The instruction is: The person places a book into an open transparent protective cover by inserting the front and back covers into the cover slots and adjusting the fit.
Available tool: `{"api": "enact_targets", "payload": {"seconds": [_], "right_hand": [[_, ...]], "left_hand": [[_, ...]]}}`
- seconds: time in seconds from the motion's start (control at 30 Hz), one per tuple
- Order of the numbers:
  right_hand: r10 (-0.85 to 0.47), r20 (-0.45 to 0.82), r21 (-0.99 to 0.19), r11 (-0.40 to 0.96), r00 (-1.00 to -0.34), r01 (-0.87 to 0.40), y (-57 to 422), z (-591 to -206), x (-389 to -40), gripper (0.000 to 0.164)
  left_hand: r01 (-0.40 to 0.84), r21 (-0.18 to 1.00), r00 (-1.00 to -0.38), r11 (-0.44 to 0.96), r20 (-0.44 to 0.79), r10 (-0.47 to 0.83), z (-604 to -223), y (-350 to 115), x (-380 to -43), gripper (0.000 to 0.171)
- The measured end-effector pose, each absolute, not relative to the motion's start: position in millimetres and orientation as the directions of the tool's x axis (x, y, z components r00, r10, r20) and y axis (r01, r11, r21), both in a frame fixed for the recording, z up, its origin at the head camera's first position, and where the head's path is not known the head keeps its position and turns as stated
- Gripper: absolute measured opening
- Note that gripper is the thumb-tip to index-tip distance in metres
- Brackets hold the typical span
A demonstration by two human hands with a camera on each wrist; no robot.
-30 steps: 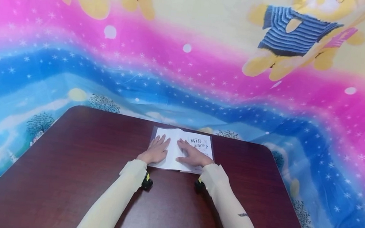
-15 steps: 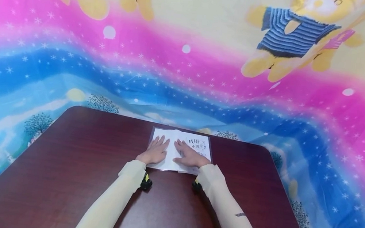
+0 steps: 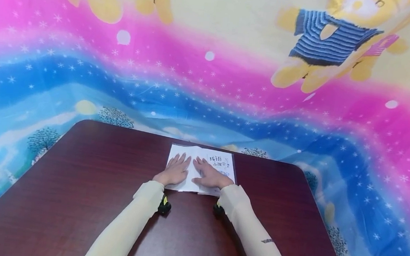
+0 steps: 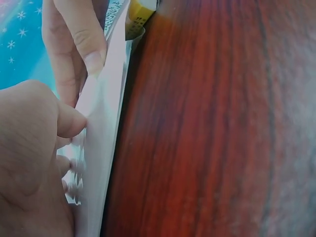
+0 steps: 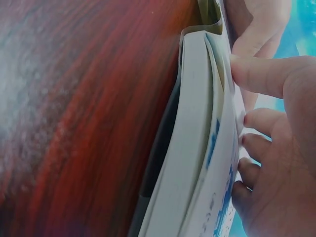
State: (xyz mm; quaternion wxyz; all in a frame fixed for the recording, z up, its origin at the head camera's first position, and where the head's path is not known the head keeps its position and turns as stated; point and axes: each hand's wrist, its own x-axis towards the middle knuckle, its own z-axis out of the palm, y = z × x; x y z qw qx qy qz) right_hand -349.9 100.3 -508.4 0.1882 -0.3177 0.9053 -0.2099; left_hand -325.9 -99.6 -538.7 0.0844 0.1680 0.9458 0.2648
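An open book (image 3: 191, 179) in a clear cover lies at the far side of the table, its left page white and its right one printed with large Chinese characters. My left hand (image 3: 175, 170) rests with spread fingers on the left page. On the right page lies my right hand (image 3: 210, 175), thumb pointing toward the fold. The right wrist view shows the thick page block (image 5: 190, 108) under the right side, with the first leaves bowed slightly up. Seen from the left wrist, the fingertips touch the white page (image 4: 101, 143).
The dark red wooden table (image 3: 72, 197) has rounded far corners. Behind it hangs a cloth (image 3: 231, 81) printed with bears, snowflakes and trees. Small black devices (image 3: 164, 205) are strapped under both wrists.
My right hand has slid slightly left, closer to the fold and the left hand. The book's right side has shifted a little left too. My left hand stays nearly still.
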Motion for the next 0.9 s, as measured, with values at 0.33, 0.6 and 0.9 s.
{"api": "enact_targets", "payload": {"seconds": [0.33,0.6,0.9], "right_hand": [[-0.648,-0.196,-0.497,0.713,-0.736,-0.495,99,-512,-351,0.077],[-0.525,-0.07,-0.629,0.684,-0.848,-0.371,113,-518,-352,0.068],[-0.207,0.026,-0.594,0.783,-0.978,-0.182,155,-522,-357,0.068]], "left_hand": [[0.252,0.523,-0.93,0.814,-0.101,0.353,-542,-98,-326,0.061],[0.244,0.511,-0.922,0.824,-0.141,0.36,-543,-98,-330,0.062],[0.254,0.504,-0.92,0.826,-0.137,0.366,-546,-100,-333,0.061]]}}
